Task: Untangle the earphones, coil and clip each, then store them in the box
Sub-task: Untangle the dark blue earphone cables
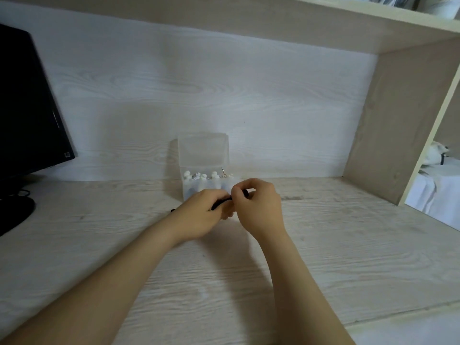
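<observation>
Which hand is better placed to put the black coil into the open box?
Probably left: the left hand grips the black coil before the box; the right hand only pinches its end.

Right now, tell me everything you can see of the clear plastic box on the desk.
The box is small and made of frosted translucent plastic. Its lid stands open and upright. White earphone pieces poke above the rim. It sits at the back of the desk. The left hand and right hand, holding a black cable, hide its lower right front; whether they touch it cannot be told.
</observation>
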`<state>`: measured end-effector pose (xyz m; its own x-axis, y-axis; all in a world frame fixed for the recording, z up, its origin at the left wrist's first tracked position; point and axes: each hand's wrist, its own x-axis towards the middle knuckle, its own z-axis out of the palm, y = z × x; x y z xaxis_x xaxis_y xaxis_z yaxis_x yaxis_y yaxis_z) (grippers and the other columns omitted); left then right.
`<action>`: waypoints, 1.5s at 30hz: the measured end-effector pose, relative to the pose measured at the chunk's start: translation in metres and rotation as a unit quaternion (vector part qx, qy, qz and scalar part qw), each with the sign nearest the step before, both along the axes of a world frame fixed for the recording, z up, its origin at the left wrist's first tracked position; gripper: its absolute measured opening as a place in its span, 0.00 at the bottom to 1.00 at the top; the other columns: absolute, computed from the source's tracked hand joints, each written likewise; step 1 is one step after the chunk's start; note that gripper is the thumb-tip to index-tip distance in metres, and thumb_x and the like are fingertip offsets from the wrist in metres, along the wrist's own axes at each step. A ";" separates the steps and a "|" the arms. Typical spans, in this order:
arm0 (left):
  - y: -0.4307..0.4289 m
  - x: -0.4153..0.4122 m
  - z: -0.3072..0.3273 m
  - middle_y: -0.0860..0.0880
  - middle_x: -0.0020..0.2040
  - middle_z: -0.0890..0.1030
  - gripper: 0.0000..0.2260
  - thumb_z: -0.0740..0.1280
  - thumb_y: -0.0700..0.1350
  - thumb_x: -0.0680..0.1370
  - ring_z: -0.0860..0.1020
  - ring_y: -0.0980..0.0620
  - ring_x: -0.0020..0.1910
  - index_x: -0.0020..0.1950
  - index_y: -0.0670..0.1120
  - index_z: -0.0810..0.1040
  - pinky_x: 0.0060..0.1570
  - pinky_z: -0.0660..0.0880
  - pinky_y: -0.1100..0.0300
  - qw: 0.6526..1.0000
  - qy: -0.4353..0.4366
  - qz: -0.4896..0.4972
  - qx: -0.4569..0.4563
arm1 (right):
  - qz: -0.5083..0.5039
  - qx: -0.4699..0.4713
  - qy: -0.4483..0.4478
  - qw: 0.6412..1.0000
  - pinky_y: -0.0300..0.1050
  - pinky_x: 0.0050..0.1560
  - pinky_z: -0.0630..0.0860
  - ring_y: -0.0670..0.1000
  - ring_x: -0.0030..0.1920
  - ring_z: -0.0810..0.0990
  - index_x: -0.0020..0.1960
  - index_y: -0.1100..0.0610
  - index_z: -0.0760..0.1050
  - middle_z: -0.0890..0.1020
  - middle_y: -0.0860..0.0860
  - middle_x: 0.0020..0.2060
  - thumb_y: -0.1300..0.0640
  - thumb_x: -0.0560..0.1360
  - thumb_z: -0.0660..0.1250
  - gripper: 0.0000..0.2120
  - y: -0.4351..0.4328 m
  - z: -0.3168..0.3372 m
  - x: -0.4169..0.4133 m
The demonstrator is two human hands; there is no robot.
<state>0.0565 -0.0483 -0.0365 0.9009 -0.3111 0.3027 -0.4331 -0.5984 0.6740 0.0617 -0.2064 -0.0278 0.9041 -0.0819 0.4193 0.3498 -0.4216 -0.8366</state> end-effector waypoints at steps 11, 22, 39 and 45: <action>-0.008 -0.001 0.016 0.46 0.32 0.68 0.17 0.60 0.48 0.82 0.65 0.50 0.32 0.34 0.46 0.70 0.38 0.62 0.55 0.952 0.171 -0.018 -0.255 | 0.070 0.227 0.178 0.955 0.43 0.30 0.73 0.51 0.25 0.74 0.46 0.63 0.82 0.79 0.52 0.30 0.47 0.82 0.65 0.19 -0.009 0.008 -0.007; 0.002 0.002 0.021 0.50 0.33 0.67 0.14 0.57 0.49 0.82 0.65 0.52 0.31 0.36 0.49 0.69 0.43 0.66 0.51 0.832 0.254 -0.016 -0.493 | 0.230 0.141 0.115 0.956 0.46 0.39 0.81 0.52 0.39 0.84 0.53 0.56 0.87 0.88 0.57 0.46 0.55 0.81 0.73 0.06 -0.011 0.000 -0.009; -0.016 0.006 0.022 0.47 0.29 0.65 0.16 0.59 0.45 0.79 0.63 0.49 0.30 0.31 0.48 0.64 0.34 0.65 0.55 0.869 0.034 0.197 -0.453 | 0.211 0.050 0.064 0.974 0.54 0.35 0.85 0.58 0.42 0.87 0.57 0.59 0.73 0.82 0.50 0.49 0.55 0.87 0.59 0.08 0.024 -0.006 -0.007; -0.021 0.008 0.014 0.48 0.32 0.67 0.19 0.57 0.47 0.86 0.66 0.51 0.33 0.35 0.48 0.69 0.39 0.65 0.53 0.912 0.065 0.107 -0.391 | 0.203 0.143 0.077 0.966 0.53 0.41 0.86 0.57 0.48 0.87 0.57 0.64 0.79 0.86 0.56 0.47 0.57 0.87 0.61 0.12 0.009 -0.010 0.001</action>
<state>0.0645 -0.0689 -0.0222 0.9598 0.1408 0.2426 -0.2485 0.0253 0.9683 0.0625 -0.1973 -0.0375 0.9358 0.2005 0.2901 0.3000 -0.0203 -0.9537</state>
